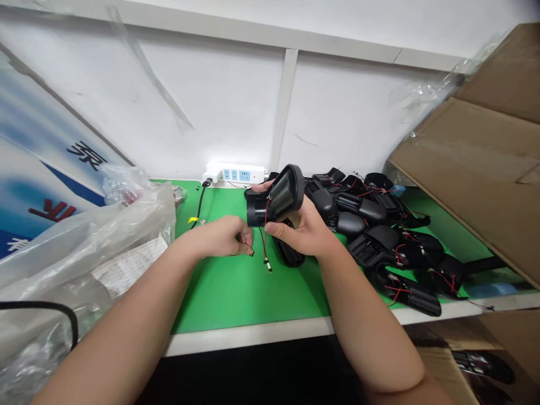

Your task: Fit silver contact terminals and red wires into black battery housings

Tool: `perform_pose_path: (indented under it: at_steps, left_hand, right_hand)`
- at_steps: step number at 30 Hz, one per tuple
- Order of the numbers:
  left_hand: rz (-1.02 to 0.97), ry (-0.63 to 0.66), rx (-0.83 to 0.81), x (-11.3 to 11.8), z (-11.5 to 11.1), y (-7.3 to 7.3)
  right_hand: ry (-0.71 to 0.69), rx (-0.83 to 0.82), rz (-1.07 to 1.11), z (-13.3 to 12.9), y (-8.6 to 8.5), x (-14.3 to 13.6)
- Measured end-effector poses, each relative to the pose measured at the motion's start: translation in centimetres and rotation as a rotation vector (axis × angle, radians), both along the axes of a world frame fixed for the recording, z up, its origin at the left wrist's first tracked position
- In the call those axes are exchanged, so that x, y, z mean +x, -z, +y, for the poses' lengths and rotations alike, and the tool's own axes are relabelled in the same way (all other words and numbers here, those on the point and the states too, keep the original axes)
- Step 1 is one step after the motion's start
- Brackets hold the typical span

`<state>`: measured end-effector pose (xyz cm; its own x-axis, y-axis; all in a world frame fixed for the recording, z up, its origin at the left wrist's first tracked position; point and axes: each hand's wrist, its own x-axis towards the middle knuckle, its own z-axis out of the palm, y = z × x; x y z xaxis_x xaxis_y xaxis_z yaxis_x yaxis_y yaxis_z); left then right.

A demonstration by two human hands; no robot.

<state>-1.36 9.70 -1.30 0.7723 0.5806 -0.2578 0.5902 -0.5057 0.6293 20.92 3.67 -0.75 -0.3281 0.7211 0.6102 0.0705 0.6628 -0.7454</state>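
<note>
Head camera shows us holding one black shell (283, 197) in our right hand (307, 228), up above the green mat (228, 292) and near the middle of our view. Its long line leans, going from about 8 o'clock to about 2 o'clock. The wide round end points up to 2 o'clock, and the thin end, like a short tube, points to 8 o'clock, toward our other hand. We can see into its hollow side.

Our right thumb presses the near side, and some fingertips peek out past the far side. The rest of those fingers are hidden, so we cannot tell how they bend. A red wire (265, 239) hangs from the shell to a tiny plug (269, 266) at 6 o'clock.

Our left hand (228, 236) is just beside the shell, at 8 o'clock. Its thumb and finger pinch a tiny bit (252, 253), too small for us to name.

From our shell, a heap of black parts (358, 211) lies at 3 o'clock, with a big brown box (476, 169) past it. A white power strip (242, 174) sits at 11 o'clock, and a clear bag (145, 216) lies at 9 o'clock.
</note>
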Motion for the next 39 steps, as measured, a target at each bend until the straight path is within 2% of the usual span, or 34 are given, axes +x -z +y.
perform_pose_path:
  at_steps: [3,6,8,10,12,15,17,23,27,32,39]
  left_hand:
    - [-0.021,-0.043,0.016,-0.8,0.4,-1.2]
    - [-0.109,-0.219,0.1,-2.3,0.7,-2.8]
    - [-0.239,-0.376,0.18,-3.1,0.6,-3.7]
    - [-0.429,-0.448,0.234,-3.2,0.2,-4.2]
    - [-0.567,-0.382,0.2,-2.6,-0.5,-4.5]
    - [-0.623,-0.23,0.117,-1.5,-1.4,-4.5]
    - [-0.639,-0.185,0.087,-1.1,-1.5,-4.3]
    - [-0.647,-0.177,0.049,-1.7,-1.3,-4.0]
    - [-0.585,-0.153,0.005,-1.8,-1.3,-4.6]
    - [-0.518,-0.109,-0.039,-1.8,-1.5,-5.5]
    - [-0.434,-0.137,-0.05,-2.0,-1.2,-5.4]
  right_hand:
    - [0.053,-0.016,-0.053,0.1,0.0,0.1]
    - [0.074,0.031,-0.113,0.4,0.3,0.1]
    - [0.087,0.06,-0.155,0.6,0.8,0.0]
    - [0.125,0.08,-0.192,0.8,1.2,-0.4]
    - [0.16,0.103,-0.189,0.8,1.5,-0.8]
    - [0.158,0.11,-0.132,0.6,1.4,-1.4]
    - [0.131,0.104,-0.093,0.3,1.2,-1.6]
    - [0.055,0.056,-0.045,0.2,1.1,-1.4]
    - [0.045,0.116,-0.084,0.2,0.9,-1.3]
    - [0.05,0.205,-0.204,0.0,0.3,-0.9]
    - [0.098,0.132,-0.429,-0.2,0.1,-0.1]
